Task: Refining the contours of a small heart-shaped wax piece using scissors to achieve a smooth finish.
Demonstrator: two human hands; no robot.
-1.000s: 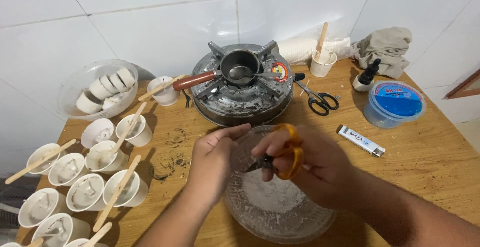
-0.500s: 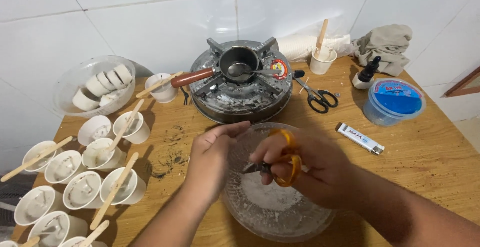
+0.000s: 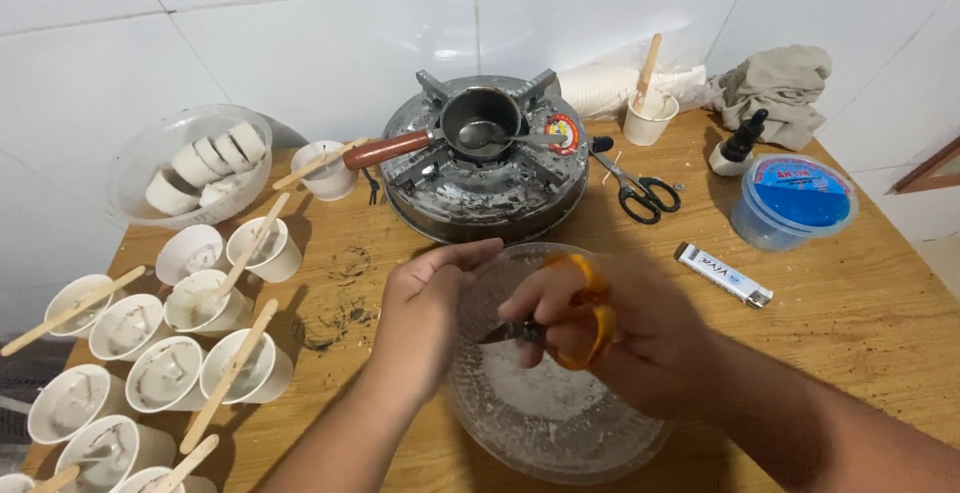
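Note:
My right hand point(image 3: 610, 338) grips orange-handled scissors point(image 3: 580, 323), their short blades pointing left over a clear glass bowl point(image 3: 545, 418) with white residue inside. My left hand point(image 3: 425, 318) hovers at the bowl's left rim, fingers curled toward the blade tips; whatever it pinches is too small to see. Both hands are above the bowl on the wooden table point(image 3: 860, 323).
A single gas burner point(image 3: 485, 178) with a small pan point(image 3: 480, 123) stands behind. Several white cups with wooden sticks point(image 3: 190, 343) crowd the left. Black scissors point(image 3: 640, 188), a white lighter point(image 3: 722, 275), a blue-lidded tub point(image 3: 795, 201), a dropper bottle point(image 3: 735, 143) and a cloth point(image 3: 775, 83) lie to the right.
The hands stay over the bowl with little movement; the scissors have shifted slightly within my right hand. The view has tilted down a little.

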